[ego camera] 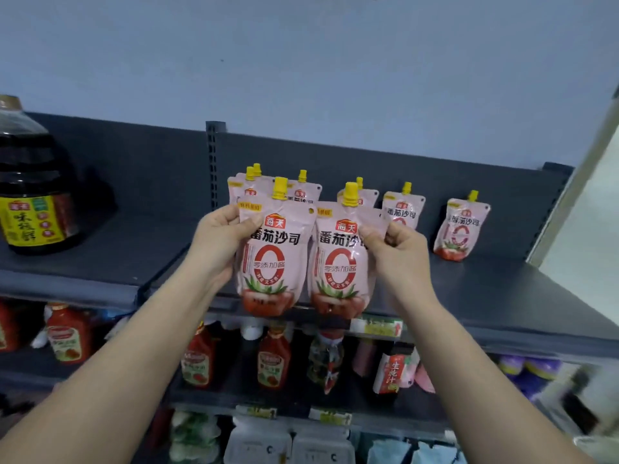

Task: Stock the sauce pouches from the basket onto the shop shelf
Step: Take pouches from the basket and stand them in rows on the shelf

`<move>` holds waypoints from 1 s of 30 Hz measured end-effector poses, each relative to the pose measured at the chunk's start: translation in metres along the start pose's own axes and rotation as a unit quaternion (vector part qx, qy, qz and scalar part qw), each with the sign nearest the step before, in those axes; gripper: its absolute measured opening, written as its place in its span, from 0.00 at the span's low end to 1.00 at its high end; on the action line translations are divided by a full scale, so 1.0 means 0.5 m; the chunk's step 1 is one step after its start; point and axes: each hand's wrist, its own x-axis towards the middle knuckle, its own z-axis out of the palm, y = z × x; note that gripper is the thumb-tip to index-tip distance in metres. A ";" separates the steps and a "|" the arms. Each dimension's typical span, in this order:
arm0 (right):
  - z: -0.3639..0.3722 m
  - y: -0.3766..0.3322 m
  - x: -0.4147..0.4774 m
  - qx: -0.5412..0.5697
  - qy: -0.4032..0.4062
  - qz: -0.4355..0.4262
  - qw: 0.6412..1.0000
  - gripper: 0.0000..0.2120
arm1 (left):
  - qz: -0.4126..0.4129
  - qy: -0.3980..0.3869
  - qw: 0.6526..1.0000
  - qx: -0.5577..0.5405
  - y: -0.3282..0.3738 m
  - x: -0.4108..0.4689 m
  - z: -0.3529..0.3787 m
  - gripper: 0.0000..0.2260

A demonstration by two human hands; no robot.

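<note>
I see left hand (pixel 219 244) and right hand (pixel 397 252) each gripping an upright pouch, left pouch (pixel 273 259), right pouch (pixel 340 266), over top shelf (pixel 502 296).

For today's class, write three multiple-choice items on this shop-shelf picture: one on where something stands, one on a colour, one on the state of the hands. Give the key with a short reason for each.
1. Where does the large dark bottle stand?
A. On the top shelf, at the far left
B. On the top shelf, at the far right
C. On the floor

2. What colour are the caps of the sauce pouches?
A. Green
B. Yellow
C. Black

3. What are the two hands doing?
A. Both hang empty
B. Only one holds a pouch
C. Each holds one pouch upright at the front edge of the top shelf

Key: 1 A, it sits on the top shelf by the left edge of the view. 2 B, every spout cap is yellow, as on the left pouch. 3 C, the left hand grips the left pouch, the right hand the right pouch.
</note>
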 end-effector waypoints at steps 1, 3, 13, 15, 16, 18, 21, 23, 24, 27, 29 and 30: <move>-0.009 0.004 0.020 0.005 0.005 0.005 1.000 0.12 | -0.001 -0.002 1.000 0.001 -0.001 0.018 0.014 0.07; -0.021 0.012 0.061 0.007 0.006 0.016 1.000 0.06 | -0.005 -0.006 1.000 0.004 -0.007 0.058 0.037 0.07; -0.012 0.135 0.246 0.001 0.032 0.066 0.997 0.05 | -0.039 0.000 0.999 0.023 -0.101 0.291 0.064 0.06; -0.004 0.164 0.277 -0.002 0.039 0.082 0.996 0.07 | -0.048 0.003 0.998 0.031 -0.120 0.328 0.064 0.06; -0.001 0.177 0.291 -0.002 0.041 0.090 0.995 0.07 | -0.051 0.004 0.998 0.033 -0.129 0.344 0.064 0.06; 0.004 0.198 0.314 -0.002 0.042 0.099 0.994 0.06 | -0.058 0.006 0.998 0.035 -0.144 0.374 0.066 0.06; 0.007 0.226 0.340 -0.003 0.042 0.109 0.993 0.04 | -0.064 0.011 0.997 0.038 -0.165 0.405 0.069 0.07; 0.006 0.243 0.354 0.009 0.046 0.119 0.992 0.04 | -0.067 0.011 0.997 0.040 -0.179 0.419 0.071 0.07; 0.006 0.250 0.361 0.015 0.047 0.123 0.991 0.04 | -0.069 0.012 0.997 0.044 -0.186 0.424 0.071 0.07; 0.005 0.263 0.376 0.029 0.045 0.132 0.990 0.03 | -0.069 0.006 0.997 0.039 -0.202 0.431 0.069 0.07; 0.006 0.269 0.384 0.034 0.037 0.131 0.990 0.03 | -0.057 0.003 0.997 0.060 -0.207 0.437 0.064 0.07; 0.006 0.270 0.386 0.034 0.032 0.130 0.990 0.03 | -0.043 0.001 0.995 0.089 -0.206 0.439 0.062 0.08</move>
